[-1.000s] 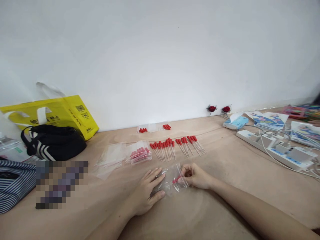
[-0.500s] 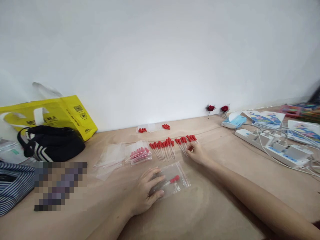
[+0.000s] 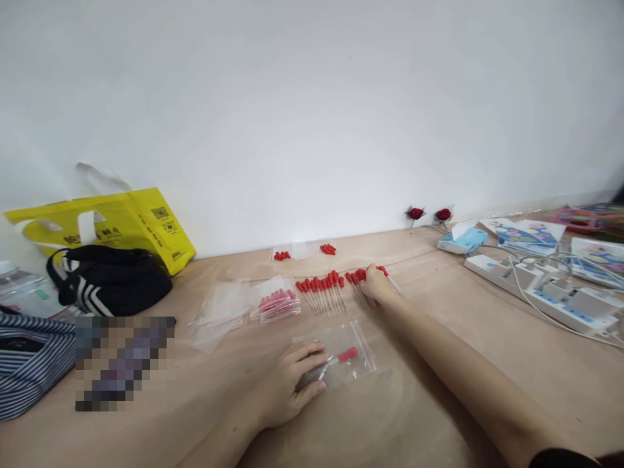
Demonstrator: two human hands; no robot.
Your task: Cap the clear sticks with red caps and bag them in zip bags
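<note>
While the left hand (image 3: 287,383) lies flat on a clear bag (image 3: 341,354) holding one dropper (image 3: 336,359), right hand (image 3: 376,285) at one o'clock, fingers curled over the counter's (image 3: 439,338) dropper row (image 3: 341,286), grip unclear.

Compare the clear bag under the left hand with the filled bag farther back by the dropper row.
The near bag holds one red-capped dropper; the far bag is packed with many. The left hand presses the near bag flat on the table, while the far bag lies untouched and bulging. The near bag sits close to the person, the far one left of the dropper row. Both are clear plastic.
</note>
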